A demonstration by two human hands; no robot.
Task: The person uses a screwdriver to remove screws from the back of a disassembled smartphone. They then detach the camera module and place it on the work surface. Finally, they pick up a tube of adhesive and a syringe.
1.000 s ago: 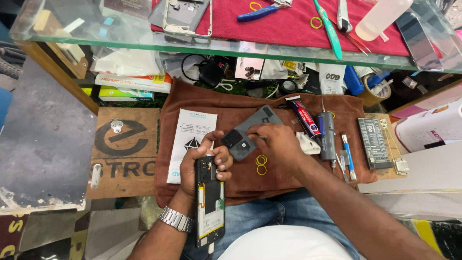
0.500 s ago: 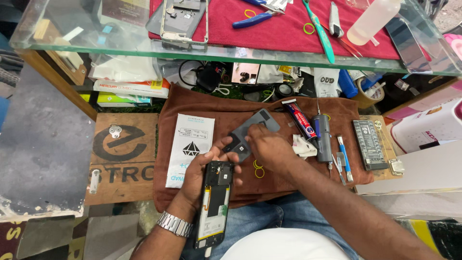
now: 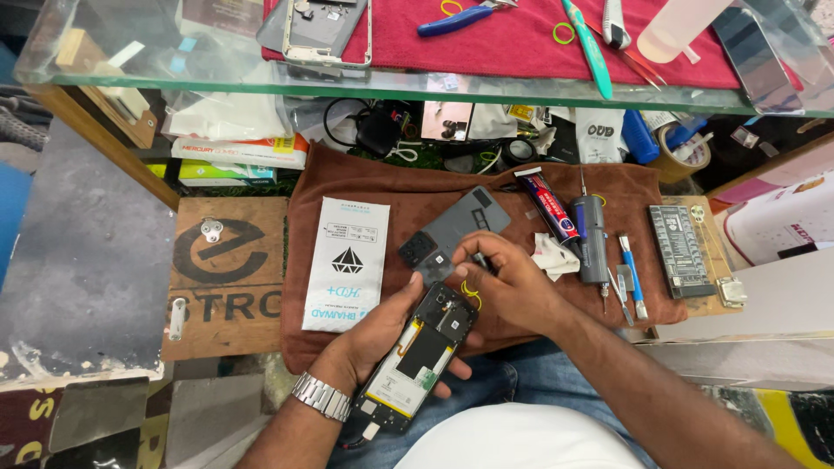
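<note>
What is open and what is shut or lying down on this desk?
Phone: back off, insides showing, held in left hand.
Grey back cover: taken off, lying flat on brown cloth.
Right hand: fingertips over the phone's top end.
Glue tube: lying down, cap on.
White packet: lying flat.
Blue pliers: lying on red cloth.

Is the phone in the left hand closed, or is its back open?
Open. The phone in the left hand shows its bare battery and circuit parts; a grey back cover lies apart on the brown cloth.

Bare brown cloth (image 3: 347,347) leftward; glue tube (image 3: 547,204), screwdriver (image 3: 591,239) rightward.
</note>
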